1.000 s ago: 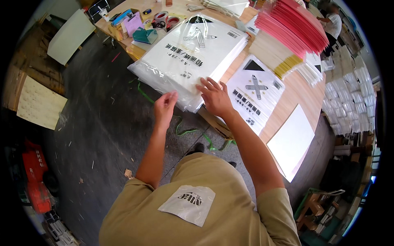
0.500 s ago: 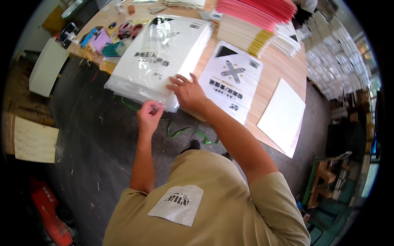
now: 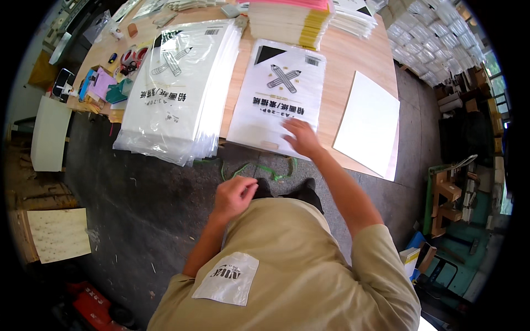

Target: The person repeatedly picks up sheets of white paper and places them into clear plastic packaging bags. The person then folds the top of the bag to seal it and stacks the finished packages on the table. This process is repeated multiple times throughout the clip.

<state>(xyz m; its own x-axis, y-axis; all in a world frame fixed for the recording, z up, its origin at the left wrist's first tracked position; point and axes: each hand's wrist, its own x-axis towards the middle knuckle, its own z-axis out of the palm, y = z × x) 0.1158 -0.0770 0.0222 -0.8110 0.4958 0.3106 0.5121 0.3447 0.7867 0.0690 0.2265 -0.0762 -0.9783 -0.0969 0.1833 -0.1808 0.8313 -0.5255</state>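
Note:
A printed clear-and-white plastic bag point(image 3: 298, 102) with crossed pencils and a black corner lies flat at the middle of the table's near side. Over its lower right part, my right hand point(image 3: 302, 138) is open with fingers stretched; I cannot tell whether they touch the plastic. My left hand point(image 3: 236, 196) hovers in front of my body, off the table, its fingers curled into a pinch. Whatever may be between them is hidden. To the left, a thick stack of matching plastic bags point(image 3: 182, 105) overhangs the table's front edge.
White paper sheets point(image 3: 369, 124) lie at the table's right. Behind the bag stands a tall paper stack point(image 3: 281, 25) with pink and yellow layers. Tape rolls point(image 3: 128, 58) and a green box-like item point(image 3: 117, 92) sit far left. Green strapping point(image 3: 268, 170) lies on the floor.
Both hands have left the front edge of the bag stack. My right hand has moved right, over the single bag; my left has drawn back toward my body. The view has shifted right.

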